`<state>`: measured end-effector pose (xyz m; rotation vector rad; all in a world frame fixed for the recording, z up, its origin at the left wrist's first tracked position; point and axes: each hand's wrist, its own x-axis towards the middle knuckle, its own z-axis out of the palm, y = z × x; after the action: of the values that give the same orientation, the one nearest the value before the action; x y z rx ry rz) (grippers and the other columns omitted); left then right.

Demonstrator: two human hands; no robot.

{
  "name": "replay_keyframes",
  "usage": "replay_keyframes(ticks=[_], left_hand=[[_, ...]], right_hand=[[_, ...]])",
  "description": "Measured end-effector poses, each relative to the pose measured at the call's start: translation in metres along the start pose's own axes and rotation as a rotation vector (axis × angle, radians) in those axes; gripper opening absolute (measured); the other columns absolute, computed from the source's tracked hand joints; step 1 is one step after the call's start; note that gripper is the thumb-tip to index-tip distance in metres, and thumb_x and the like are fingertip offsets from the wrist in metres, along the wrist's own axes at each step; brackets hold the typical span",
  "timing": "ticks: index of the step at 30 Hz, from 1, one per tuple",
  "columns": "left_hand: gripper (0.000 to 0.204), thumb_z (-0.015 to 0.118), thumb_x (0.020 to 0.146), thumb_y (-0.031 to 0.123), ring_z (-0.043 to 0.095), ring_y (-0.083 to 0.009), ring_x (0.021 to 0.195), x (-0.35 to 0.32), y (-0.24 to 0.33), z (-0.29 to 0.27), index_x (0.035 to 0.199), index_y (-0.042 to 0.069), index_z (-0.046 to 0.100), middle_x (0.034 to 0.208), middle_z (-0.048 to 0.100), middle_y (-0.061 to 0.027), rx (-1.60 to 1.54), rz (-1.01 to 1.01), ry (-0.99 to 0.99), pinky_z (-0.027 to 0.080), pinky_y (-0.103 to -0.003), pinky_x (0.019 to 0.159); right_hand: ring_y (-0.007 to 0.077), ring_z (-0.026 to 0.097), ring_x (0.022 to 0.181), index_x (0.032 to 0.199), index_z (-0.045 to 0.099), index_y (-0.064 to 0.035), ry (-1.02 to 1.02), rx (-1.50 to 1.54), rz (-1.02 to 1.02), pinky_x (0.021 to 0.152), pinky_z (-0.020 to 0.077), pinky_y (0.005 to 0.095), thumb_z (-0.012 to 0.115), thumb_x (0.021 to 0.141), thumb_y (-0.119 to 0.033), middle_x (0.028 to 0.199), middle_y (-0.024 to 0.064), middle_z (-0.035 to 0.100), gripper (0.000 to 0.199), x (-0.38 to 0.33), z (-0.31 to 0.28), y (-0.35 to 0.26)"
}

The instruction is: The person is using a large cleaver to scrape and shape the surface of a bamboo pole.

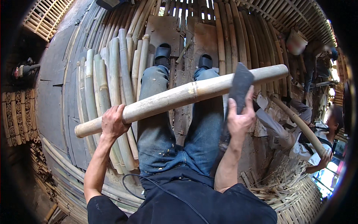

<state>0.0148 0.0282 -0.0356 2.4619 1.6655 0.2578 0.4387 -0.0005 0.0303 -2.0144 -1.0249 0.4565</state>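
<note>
A thick, pale bamboo pole [164, 102] lies slantwise across my thighs, its right end farther away than its left. My left hand [113, 121] is closed around it near the left end. In my right hand [240, 117] is a dark, broad-bladed knife [241, 80], gripped with the thumb and fingers along its sides. The blade crosses over the pole right of its middle joint. A long dark handle runs back from the blade beside my right forearm and is partly hidden by it. Whether the edge touches the bamboo, I cannot tell.
Several cut bamboo poles [106, 86] lie side by side on the left, more [244, 37] at the far right. Bamboo shavings [278, 194] heap up near a woven basket [304, 199] at lower right. Another person [317, 143] sits at right, holding a bamboo pole [298, 121].
</note>
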Motion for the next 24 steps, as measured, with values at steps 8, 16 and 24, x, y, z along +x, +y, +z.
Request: replay_keyframes(ticks=[8,16,24], left_hand=[[0.060,0.089,0.065,0.017,0.073,-0.0390,0.094,-0.010,-0.012,-0.002,0.119,0.003,0.067,0.103,0.072,-0.0171,0.003,-0.006,-0.073,0.060,-0.048,0.083],[0.051,0.087,0.070,0.018,0.072,-0.0368,0.091,0.000,0.003,-0.005,0.114,0.004,0.066,0.098,0.072,-0.0164,0.016,-0.004,-0.032,0.059,-0.047,0.083],[0.059,0.090,0.066,0.017,0.073,-0.0372,0.094,-0.004,0.004,-0.002,0.119,0.003,0.067,0.101,0.073,-0.0168,-0.012,-0.022,-0.102,0.059,-0.046,0.086]], right_hand=[[0.0336,0.082,0.100,0.168,0.046,-0.0209,-0.403,0.252,-0.128,0.090,0.0641,0.0400,0.079,0.095,-0.012,0.111,0.0307,0.079,0.081,-0.033,0.051,-0.008],[0.0271,0.078,0.105,0.170,0.040,-0.0200,-0.124,0.272,0.053,0.099,0.0621,0.0388,0.074,0.098,-0.002,0.128,0.0202,0.078,0.082,0.001,0.010,0.001],[0.0464,0.074,0.066,0.168,0.043,-0.0354,-0.649,0.145,-0.349,0.076,0.0638,0.0535,0.079,0.095,-0.023,0.079,0.0267,0.073,0.083,-0.091,0.097,-0.023]])
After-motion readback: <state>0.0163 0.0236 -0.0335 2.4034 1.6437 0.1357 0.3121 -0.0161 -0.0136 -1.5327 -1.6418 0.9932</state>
